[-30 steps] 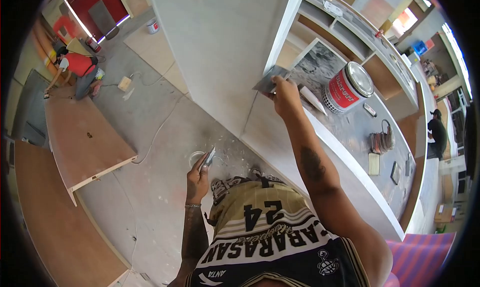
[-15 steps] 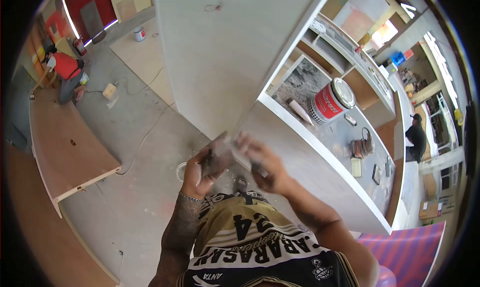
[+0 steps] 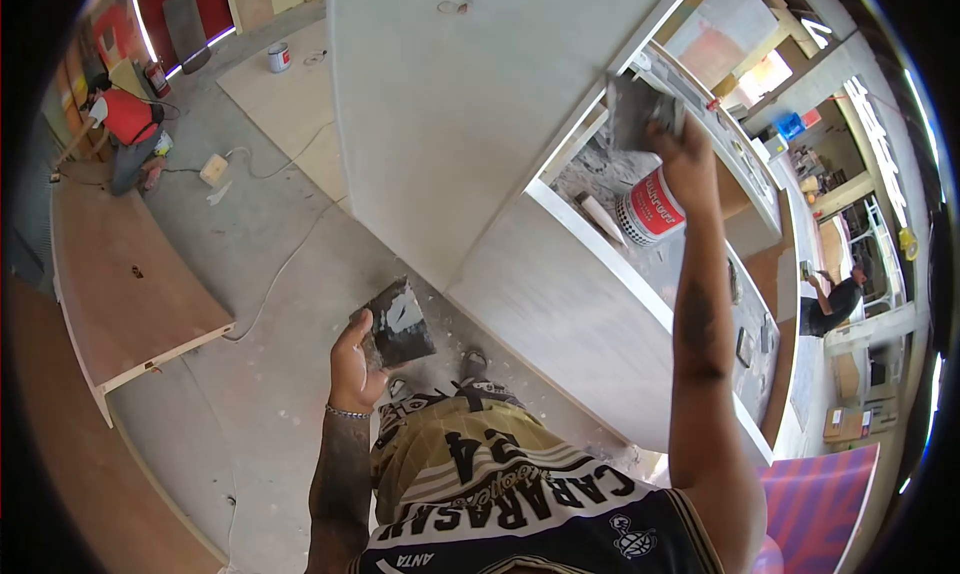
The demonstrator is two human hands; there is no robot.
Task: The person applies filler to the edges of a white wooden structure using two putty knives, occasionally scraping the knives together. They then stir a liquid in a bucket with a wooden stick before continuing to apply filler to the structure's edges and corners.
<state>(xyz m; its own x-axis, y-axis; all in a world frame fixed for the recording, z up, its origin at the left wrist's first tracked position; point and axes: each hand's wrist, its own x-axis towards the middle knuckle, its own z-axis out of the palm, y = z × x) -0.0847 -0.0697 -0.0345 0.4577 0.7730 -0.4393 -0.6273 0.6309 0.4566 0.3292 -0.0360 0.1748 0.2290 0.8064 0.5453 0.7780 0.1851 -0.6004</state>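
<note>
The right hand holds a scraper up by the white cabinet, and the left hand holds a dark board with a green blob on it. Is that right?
Not quite. In the head view the blob on the dark board in the left hand is white, not green. The right hand does hold a scraper up by the white cabinet.

The dusty cabinet top (image 3: 672,264) carries a red and white can (image 3: 650,212) and a pale stick (image 3: 603,217) beside it; a cable (image 3: 285,264) trails across the concrete floor (image 3: 300,334)
</note>
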